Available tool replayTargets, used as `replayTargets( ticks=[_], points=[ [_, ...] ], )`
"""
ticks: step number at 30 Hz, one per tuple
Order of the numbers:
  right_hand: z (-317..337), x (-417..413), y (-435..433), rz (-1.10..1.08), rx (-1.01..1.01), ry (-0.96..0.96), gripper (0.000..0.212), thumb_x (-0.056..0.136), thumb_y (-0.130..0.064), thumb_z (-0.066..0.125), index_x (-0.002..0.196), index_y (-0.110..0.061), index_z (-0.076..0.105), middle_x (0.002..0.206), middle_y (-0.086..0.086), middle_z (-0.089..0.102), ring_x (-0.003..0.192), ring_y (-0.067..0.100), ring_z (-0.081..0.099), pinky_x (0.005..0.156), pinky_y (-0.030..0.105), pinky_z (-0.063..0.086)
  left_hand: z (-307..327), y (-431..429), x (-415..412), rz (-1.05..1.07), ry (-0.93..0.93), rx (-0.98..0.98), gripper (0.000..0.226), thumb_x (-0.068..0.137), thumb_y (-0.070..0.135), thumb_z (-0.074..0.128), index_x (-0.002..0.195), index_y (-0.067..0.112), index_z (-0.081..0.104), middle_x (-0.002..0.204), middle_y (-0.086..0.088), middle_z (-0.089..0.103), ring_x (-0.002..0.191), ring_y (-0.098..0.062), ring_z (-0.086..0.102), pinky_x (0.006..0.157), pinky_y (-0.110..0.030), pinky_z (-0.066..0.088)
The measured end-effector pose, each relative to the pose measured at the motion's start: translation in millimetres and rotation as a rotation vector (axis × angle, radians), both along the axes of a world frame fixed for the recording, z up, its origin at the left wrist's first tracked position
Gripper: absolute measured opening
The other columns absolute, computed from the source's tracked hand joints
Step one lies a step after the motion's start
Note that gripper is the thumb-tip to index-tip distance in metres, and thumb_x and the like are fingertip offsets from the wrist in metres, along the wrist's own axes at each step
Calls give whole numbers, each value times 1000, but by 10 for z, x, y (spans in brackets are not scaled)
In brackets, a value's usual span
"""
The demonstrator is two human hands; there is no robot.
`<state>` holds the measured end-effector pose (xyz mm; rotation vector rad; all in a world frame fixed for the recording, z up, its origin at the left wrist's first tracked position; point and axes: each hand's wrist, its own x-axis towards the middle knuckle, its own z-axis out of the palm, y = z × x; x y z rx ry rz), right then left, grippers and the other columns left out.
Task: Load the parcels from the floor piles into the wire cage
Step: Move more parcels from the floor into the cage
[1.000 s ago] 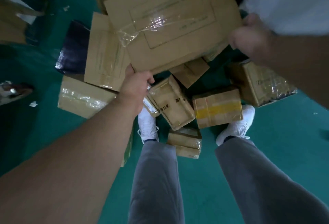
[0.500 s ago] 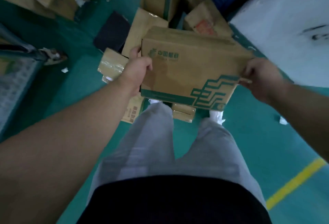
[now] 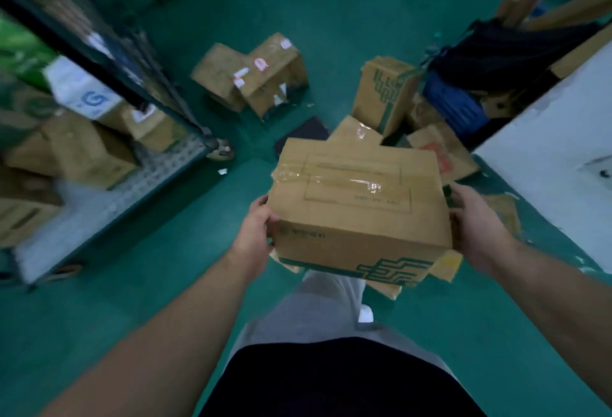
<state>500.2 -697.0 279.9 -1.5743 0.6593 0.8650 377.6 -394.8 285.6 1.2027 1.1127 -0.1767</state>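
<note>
I carry a brown cardboard box (image 3: 357, 204) with green print and clear tape on top, level at waist height. My left hand (image 3: 253, 234) grips its left side and my right hand (image 3: 477, 218) grips its right side. The wire cage (image 3: 139, 178) stands at the left, with a dark frame and a pale perforated floor, and several brown parcels (image 3: 82, 151) lie inside it. More parcels lie on the green floor beyond the box, among them a tall green-printed carton (image 3: 387, 95) and a pair of taped brown boxes (image 3: 255, 75).
A white wall or panel (image 3: 546, 158) runs along the right. Dark bags and a blue crate (image 3: 457, 108) are piled at the back right. A flat dark packet (image 3: 304, 135) lies on the floor just past my box. Green floor lies between me and the cage.
I have straightened up and turned left with the box lifted off the pile. The wire cage has come into view at the left, and the box top now faces up.
</note>
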Motion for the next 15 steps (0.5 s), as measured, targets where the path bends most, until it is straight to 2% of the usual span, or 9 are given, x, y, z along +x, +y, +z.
replayTargets(
  ticks=[3, 5, 6, 8, 9, 11, 12, 14, 15],
  points=[
    [131, -357, 177, 129, -16, 39, 63, 88, -75, 47, 136, -34, 50, 111, 15, 71, 96, 31, 68, 80, 42, 54, 165, 165, -706, 81, 21, -7, 26, 88, 13, 43, 103, 31, 55, 83, 9, 54, 80, -14, 43, 67, -30, 28],
    [308, -532, 335, 246, -37, 40, 73, 92, -77, 42, 154, -45, 22, 112, 20, 67, 97, 38, 69, 82, 47, 57, 327, 293, -1069, 107, 14, 4, 14, 90, 22, 49, 100, 31, 55, 91, 7, 55, 87, -16, 43, 71, -33, 29],
    [409, -607, 427, 295, -43, 52, 78, 93, -77, 40, 158, -44, 12, 110, 22, 65, 98, 42, 69, 84, 48, 57, 415, 360, -1228, 119, 11, 23, 14, 87, 31, 54, 100, 32, 55, 95, 6, 55, 90, -17, 44, 74, -36, 30],
    [562, -734, 577, 387, -55, 103, 83, 92, -78, 36, 153, -23, 30, 103, 22, 63, 98, 44, 67, 87, 49, 56, 543, 487, -1465, 134, -3, 57, 32, 74, 44, 59, 104, 33, 59, 103, 4, 57, 97, -19, 47, 80, -41, 34],
    [622, -827, 717, 457, -40, 107, 81, 91, -80, 34, 140, -16, 43, 98, 21, 62, 96, 42, 66, 88, 50, 55, 626, 575, -1637, 164, -15, 80, 39, 71, 48, 60, 108, 34, 61, 107, 4, 59, 101, -20, 49, 83, -43, 36],
    [725, -960, 908, 562, -36, 123, 78, 88, -82, 35, 109, -8, 51, 93, 21, 63, 91, 41, 65, 93, 52, 53, 716, 689, -1853, 204, -46, 113, 45, 71, 52, 61, 113, 35, 62, 111, 4, 62, 105, -20, 53, 85, -43, 39],
    [764, -1028, 1029, 601, -49, 129, 82, 87, -83, 37, 101, -4, 53, 93, 23, 65, 91, 42, 66, 97, 53, 53, 753, 760, -1985, 240, -62, 132, 45, 70, 54, 62, 111, 36, 63, 111, 5, 63, 104, -19, 54, 84, -42, 39],
    [791, -1196, 1297, 683, -71, 79, 85, 84, -84, 42, 103, -3, 59, 94, 27, 71, 90, 43, 72, 97, 56, 54, 827, 925, -2281, 378, -99, 151, 44, 65, 56, 65, 104, 34, 64, 107, 5, 62, 99, -19, 54, 81, -41, 39],
    [793, -1265, 1397, 717, -61, 45, 80, 83, -84, 45, 111, -11, 58, 95, 27, 72, 87, 41, 74, 93, 55, 57, 840, 992, -2391, 467, -110, 157, 47, 62, 56, 68, 102, 32, 64, 106, 3, 62, 97, -20, 54, 79, -41, 39]
  ],
)
